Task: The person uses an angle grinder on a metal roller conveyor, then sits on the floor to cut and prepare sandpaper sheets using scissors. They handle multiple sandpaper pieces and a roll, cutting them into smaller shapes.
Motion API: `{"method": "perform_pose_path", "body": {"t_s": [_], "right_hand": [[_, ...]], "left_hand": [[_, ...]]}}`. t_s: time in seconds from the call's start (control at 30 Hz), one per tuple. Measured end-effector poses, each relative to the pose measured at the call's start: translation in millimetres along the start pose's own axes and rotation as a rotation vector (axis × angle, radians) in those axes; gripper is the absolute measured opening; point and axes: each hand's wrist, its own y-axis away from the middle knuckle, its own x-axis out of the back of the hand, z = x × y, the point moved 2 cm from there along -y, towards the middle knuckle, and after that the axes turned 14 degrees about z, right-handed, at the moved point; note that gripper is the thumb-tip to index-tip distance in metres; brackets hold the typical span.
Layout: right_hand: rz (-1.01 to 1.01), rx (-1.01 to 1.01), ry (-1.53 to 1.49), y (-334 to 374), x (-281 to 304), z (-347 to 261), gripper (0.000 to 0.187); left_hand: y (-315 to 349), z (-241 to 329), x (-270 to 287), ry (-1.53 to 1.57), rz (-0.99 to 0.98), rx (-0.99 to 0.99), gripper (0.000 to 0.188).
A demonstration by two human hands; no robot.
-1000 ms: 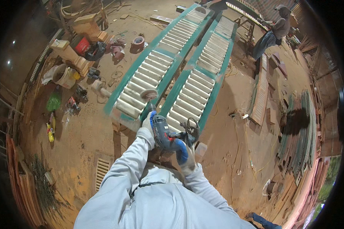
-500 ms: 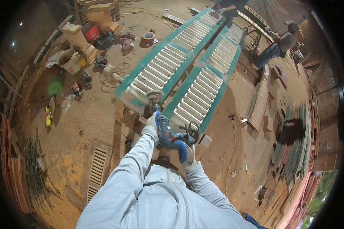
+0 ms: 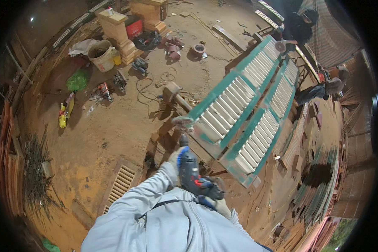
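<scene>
My gloved left hand wraps round the front of a dark blue power drill, behind its chuck. My gloved right hand grips the drill's rear handle, close to my body and partly hidden by the tool. A round sanding disc is fitted at the drill's tip. It lies by the near left corner of a green louvred shutter with pale slats; whether it touches the edge I cannot tell. A second green shutter lies alongside on the right.
A co-worker in dark clothes is at the shutters' far end, near another disc. Another person bends at the right. A bucket, wooden blocks, cables and tools lie left. A louvred panel lies on the floor.
The sanding disc has come off the left shutter's slats to its near left corner. The drill is drawn back toward my body, and the shutters now appear further right in view.
</scene>
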Motion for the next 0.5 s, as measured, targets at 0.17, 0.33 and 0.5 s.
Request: {"method": "perform_pose_path", "body": {"t_s": [0.17, 0.33, 0.5], "right_hand": [[-0.384, -0.018, 0.103, -96.6, -141.0, -74.8, 0.076], [-0.655, 0.262, 0.935, -162.2, -195.0, 22.0, 0.037], [-0.855, 0.172, 0.644, -212.7, -312.5, 42.4, 0.06]], "left_hand": [[105.0, 160.2, 134.5, 0.263, -0.041, -0.405, 0.03], [237.6, 211.1, 256.4, 0.259, 0.289, -0.88, 0.028], [327.4, 188.0, 311.5, 0.388, 0.601, -0.995, 0.029]]}}
